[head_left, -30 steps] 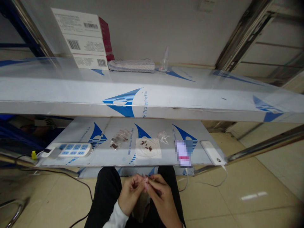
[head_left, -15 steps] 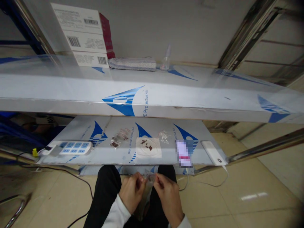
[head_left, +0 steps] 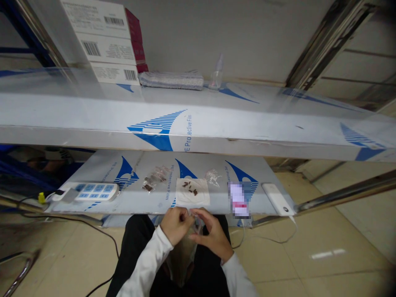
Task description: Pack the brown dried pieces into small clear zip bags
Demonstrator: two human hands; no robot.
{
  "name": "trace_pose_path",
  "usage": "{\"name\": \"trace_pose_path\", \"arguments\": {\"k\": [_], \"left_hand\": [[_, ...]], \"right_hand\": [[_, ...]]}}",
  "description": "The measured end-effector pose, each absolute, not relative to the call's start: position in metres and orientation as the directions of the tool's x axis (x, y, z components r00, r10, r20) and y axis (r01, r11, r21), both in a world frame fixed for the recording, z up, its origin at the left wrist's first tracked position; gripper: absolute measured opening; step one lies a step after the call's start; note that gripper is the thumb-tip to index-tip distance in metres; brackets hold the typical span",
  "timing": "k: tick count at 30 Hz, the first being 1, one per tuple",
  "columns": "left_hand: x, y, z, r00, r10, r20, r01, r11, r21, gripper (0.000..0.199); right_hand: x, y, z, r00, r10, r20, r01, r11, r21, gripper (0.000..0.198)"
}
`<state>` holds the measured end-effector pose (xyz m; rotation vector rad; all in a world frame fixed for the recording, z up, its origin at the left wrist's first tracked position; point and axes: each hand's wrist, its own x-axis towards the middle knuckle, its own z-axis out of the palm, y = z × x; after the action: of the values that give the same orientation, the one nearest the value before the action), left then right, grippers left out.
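Note:
A large clear plastic bag point(head_left: 182, 260) hangs between my knees, below my hands. My left hand point(head_left: 175, 225) is closed, with its fingertips pinched at the bag's top edge. My right hand point(head_left: 213, 235) curves round the top of the bag, thumb and forefinger spaced, with clear plastic between them. The forefinger's tip meets the left fingertips. Just beyond, on the lower shelf, lies a white square sheet point(head_left: 182, 200) with several small dark brown pieces point(head_left: 190, 189) on it. Small clear bags with brown contents point(head_left: 151, 181) lie left of it, and a crumpled clear bag point(head_left: 213, 177) lies right.
A power strip point(head_left: 97, 191) sits at the lower shelf's left end. A phone point(head_left: 238, 200) and a white power bank point(head_left: 276, 200) lie on the right, with cables hanging down. The upper shelf point(head_left: 232, 119) carries stacked boxes point(head_left: 108, 49), a folded cloth point(head_left: 171, 80) and a clear bottle point(head_left: 216, 74).
Both hands have risen slightly toward the shelf edge. My right thumb and forefinger have spread from a pinch. More of the large bag shows below my hands.

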<state>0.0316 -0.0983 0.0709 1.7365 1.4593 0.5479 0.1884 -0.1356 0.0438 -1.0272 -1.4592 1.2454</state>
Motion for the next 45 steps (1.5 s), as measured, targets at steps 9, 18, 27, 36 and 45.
{"name": "trace_pose_path", "arguments": {"k": [9, 18, 27, 36, 45], "left_hand": [[-0.003, -0.059, 0.047, 0.023, 0.989, -0.148, 0.712, 0.088, 0.697, 0.039], [-0.072, -0.104, -0.021, -0.186, 0.954, -0.237, 0.718, 0.296, 0.630, 0.036], [-0.090, -0.118, -0.056, -0.294, 0.926, -0.237, 0.759, 0.377, 0.531, 0.034], [-0.081, -0.117, -0.062, -0.284, 0.937, -0.205, 0.795, 0.350, 0.496, 0.031], [-0.079, -0.110, -0.060, -0.167, 0.985, -0.046, 0.823, 0.165, 0.544, 0.027]], "right_hand": [[0.196, -0.058, 0.020, -0.204, 0.979, 0.021, 0.697, 0.160, -0.699, 0.044], [0.173, 0.036, 0.008, -0.300, 0.921, -0.247, 0.953, 0.301, -0.036, 0.033], [0.144, 0.045, 0.007, -0.411, 0.849, -0.334, 0.830, 0.499, 0.248, 0.030], [0.149, 0.046, 0.007, -0.484, 0.825, -0.292, 0.806, 0.550, 0.220, 0.021], [0.180, 0.038, 0.009, -0.357, 0.925, -0.128, 0.933, 0.361, 0.004, 0.036]]}}
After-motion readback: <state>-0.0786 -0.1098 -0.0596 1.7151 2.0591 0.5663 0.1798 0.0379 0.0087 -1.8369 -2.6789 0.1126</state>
